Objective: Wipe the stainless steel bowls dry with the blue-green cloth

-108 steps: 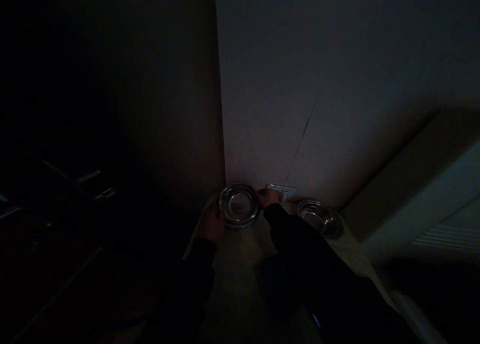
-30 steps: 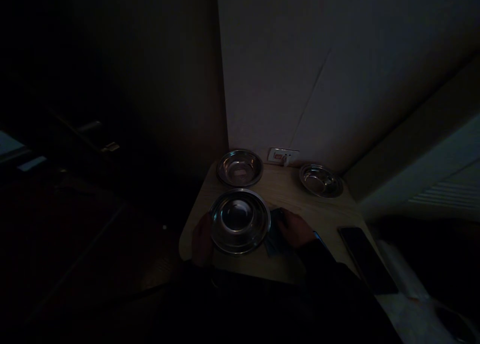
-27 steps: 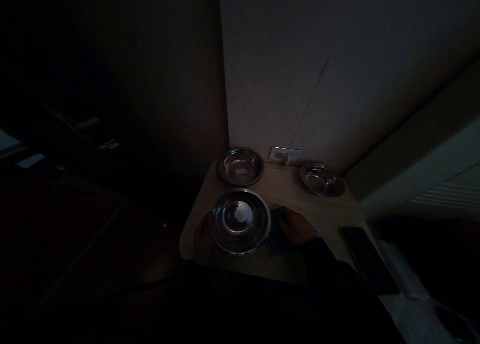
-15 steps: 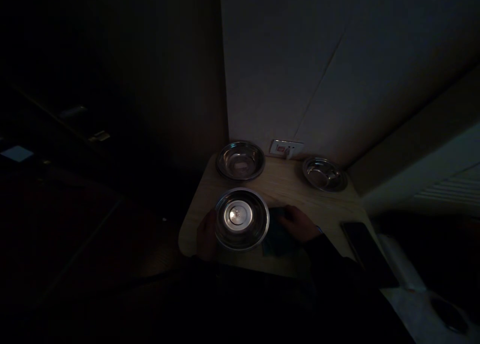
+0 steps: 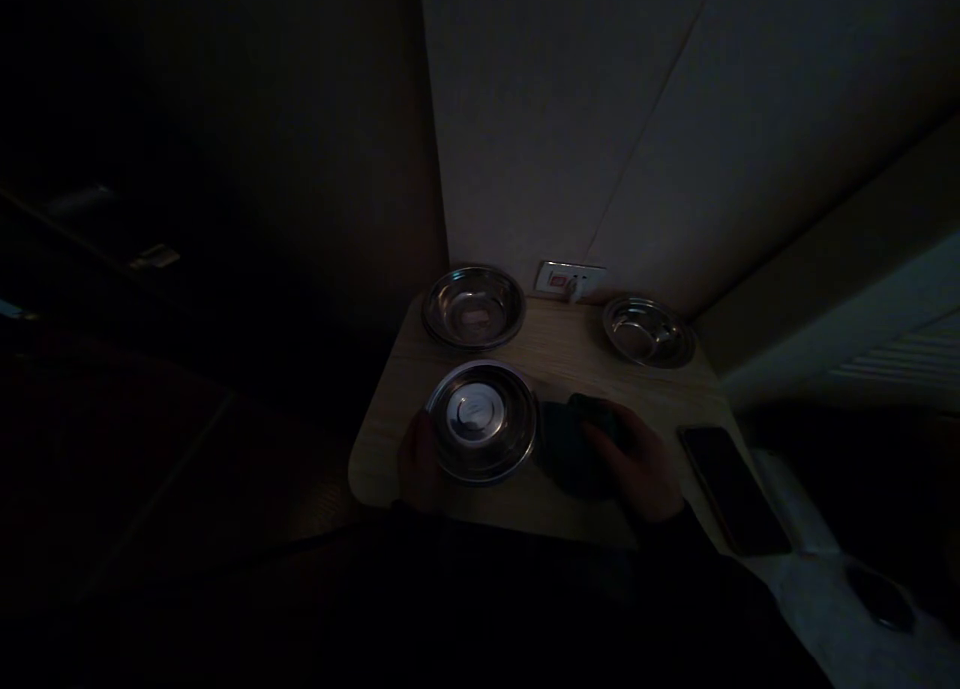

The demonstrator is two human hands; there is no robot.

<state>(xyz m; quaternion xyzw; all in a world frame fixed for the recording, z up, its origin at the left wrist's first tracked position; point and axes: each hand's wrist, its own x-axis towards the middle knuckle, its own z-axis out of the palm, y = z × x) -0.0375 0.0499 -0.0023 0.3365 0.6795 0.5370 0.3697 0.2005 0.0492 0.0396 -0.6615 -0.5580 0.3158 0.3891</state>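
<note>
A shiny steel bowl [image 5: 517,431] is in front of me over the small table, its bright round base facing me. At its left rim, my left hand [image 5: 420,461] is closed with the thumb along the edge. My right hand [image 5: 637,461] grips a dark teal cloth [image 5: 570,459] just right of the bowl. Part of the cloth hangs from the fingers toward the bowl's right rim. Dim light hides most of the left fingers.
Steel bowls [image 5: 474,309] sit at the table's back left, and more steel dishes [image 5: 646,331] at the back right. A wall socket [image 5: 570,280] holds a plug. A dark phone [image 5: 733,489] lies on the right of the wooden table [image 5: 382,439].
My right hand has drawn back to the right and gathered up the cloth. The bowl's tilt has shifted slightly, with my left hand still at its rim. The view has shifted a little.
</note>
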